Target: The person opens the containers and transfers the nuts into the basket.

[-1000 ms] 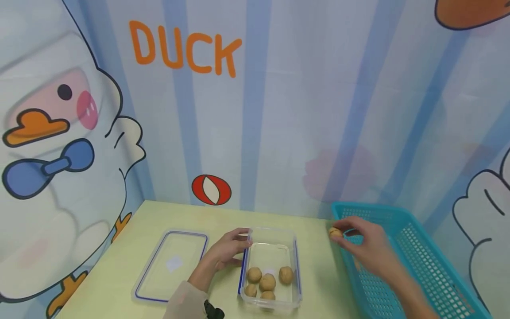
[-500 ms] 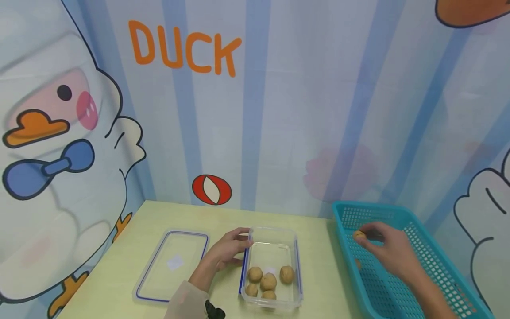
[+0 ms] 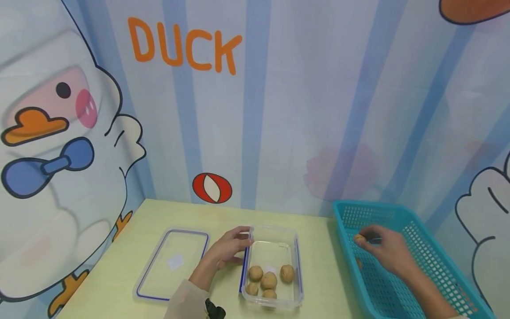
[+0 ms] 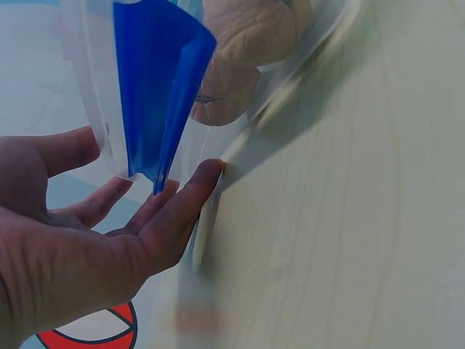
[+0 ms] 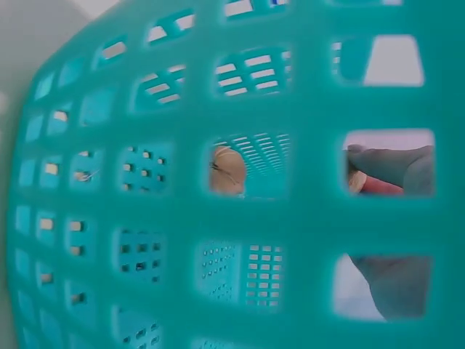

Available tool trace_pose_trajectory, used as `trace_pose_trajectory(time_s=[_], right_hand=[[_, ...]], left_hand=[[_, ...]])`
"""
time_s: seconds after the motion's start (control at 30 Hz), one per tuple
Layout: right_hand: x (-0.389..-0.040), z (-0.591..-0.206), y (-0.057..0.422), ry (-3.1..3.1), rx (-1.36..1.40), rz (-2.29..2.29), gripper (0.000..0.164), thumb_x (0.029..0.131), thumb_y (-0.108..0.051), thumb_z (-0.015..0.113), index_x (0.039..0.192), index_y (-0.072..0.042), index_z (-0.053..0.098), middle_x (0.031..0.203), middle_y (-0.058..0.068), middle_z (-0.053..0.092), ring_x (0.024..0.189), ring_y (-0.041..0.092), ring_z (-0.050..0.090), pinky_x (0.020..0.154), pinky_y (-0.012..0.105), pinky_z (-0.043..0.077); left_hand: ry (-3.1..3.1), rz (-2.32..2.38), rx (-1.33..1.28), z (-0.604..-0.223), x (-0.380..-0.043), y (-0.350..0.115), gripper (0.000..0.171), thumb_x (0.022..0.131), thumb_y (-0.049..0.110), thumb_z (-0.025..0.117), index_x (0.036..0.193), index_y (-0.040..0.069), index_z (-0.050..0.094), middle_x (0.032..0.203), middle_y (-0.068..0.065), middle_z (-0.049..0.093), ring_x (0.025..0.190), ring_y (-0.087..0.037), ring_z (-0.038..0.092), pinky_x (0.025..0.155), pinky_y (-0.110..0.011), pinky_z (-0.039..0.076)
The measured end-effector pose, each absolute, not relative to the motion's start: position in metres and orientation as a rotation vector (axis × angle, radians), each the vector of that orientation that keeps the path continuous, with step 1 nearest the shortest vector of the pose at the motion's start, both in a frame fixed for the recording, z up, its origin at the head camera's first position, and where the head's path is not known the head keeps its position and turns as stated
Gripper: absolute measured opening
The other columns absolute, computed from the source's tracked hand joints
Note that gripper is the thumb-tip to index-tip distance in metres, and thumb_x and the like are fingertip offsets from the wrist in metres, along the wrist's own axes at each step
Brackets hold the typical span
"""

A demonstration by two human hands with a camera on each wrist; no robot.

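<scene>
My left hand (image 3: pixel 227 250) holds the left wall of a clear plastic food container (image 3: pixel 296 270), fingers at its rim. In the left wrist view the hand (image 4: pixel 138 218) is around the corner beside a blue locking clip (image 4: pixel 154 87). Several walnuts (image 3: pixel 268 281) lie in the container's near half. Over the turquoise basket (image 3: pixel 354 292), my right hand (image 3: pixel 388 250) pinches a walnut (image 3: pixel 359 239) between thumb and fingers. Another walnut (image 3: pixel 359 263) lies low in the basket by its left wall; the right wrist view shows a walnut (image 5: pixel 229 171) through the mesh.
A clear lid (image 3: pixel 171 248) with a blue seal lies flat on the pale table (image 3: pixel 314 248), left of the container. Behind stands a striped curtain (image 3: pixel 287 110) with duck drawings. The basket's raised left wall stands between the container and my right hand.
My right hand has moved right with the pinched walnut, from the basket's left rim to over its inside, then nearly stopped. The left hand and the container stay in place.
</scene>
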State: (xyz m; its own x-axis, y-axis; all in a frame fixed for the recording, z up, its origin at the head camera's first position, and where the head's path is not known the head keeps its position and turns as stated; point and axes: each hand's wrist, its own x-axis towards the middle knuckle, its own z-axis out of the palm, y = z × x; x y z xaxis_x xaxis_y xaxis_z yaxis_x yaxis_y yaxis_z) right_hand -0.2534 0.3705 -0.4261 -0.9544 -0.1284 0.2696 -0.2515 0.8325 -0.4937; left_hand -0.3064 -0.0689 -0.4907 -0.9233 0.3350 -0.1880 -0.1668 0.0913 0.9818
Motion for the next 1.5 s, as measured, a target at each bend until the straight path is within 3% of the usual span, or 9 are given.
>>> trace_pose_trajectory(time_s=[0.53,0.83,1.1,1.37,1.5], right_hand=[[-0.256,-0.429,0.369,-2.875,0.342,0.825,0.024,0.101,-0.032,0.075,0.111,-0.01,0.074,0.107,0.005,0.075,0.101,0.037,0.073,0.079,0.052,0.061],[-0.256,-0.428,0.365,-2.84,0.332,0.807,0.035,0.098,-0.03,0.079,0.119,-0.002,0.072,0.113,0.014,0.075,0.106,0.041,0.072,0.086,0.057,0.059],[-0.236,-0.4,0.336,-2.73,0.391,0.827,0.035,0.098,-0.028,0.079,0.124,-0.006,0.072,0.117,0.012,0.075,0.11,0.04,0.072,0.09,0.059,0.058],[-0.225,-0.384,0.27,-2.538,0.658,0.899,0.028,0.093,-0.019,0.084,0.118,-0.013,0.075,0.112,-0.003,0.075,0.103,0.023,0.073,0.086,0.036,0.062],[-0.226,-0.399,0.233,-2.466,0.788,0.985,0.027,0.092,-0.017,0.084,0.117,-0.016,0.075,0.111,-0.008,0.074,0.1,0.018,0.073,0.085,0.034,0.062]], left_hand=[[2.012,1.89,0.175,-0.492,-0.308,-0.07,0.057,0.105,0.02,0.067,0.157,0.005,0.046,0.153,-0.023,0.05,0.139,-0.049,0.051,0.097,-0.06,0.057],[2.008,1.9,0.169,-0.492,-0.309,-0.072,0.058,0.105,0.02,0.068,0.157,0.005,0.046,0.152,-0.022,0.05,0.138,-0.048,0.051,0.095,-0.057,0.058],[2.013,1.888,0.153,-0.491,-0.308,-0.07,0.059,0.105,0.019,0.068,0.157,0.006,0.046,0.153,-0.021,0.05,0.14,-0.049,0.05,0.095,-0.056,0.058],[2.017,1.883,0.153,-0.491,-0.309,-0.069,0.058,0.105,0.02,0.068,0.157,0.006,0.047,0.151,-0.021,0.051,0.137,-0.046,0.053,0.094,-0.055,0.059],[2.016,1.884,0.16,-0.492,-0.309,-0.069,0.058,0.105,0.02,0.068,0.157,0.005,0.046,0.152,-0.022,0.051,0.137,-0.046,0.053,0.094,-0.056,0.058]])
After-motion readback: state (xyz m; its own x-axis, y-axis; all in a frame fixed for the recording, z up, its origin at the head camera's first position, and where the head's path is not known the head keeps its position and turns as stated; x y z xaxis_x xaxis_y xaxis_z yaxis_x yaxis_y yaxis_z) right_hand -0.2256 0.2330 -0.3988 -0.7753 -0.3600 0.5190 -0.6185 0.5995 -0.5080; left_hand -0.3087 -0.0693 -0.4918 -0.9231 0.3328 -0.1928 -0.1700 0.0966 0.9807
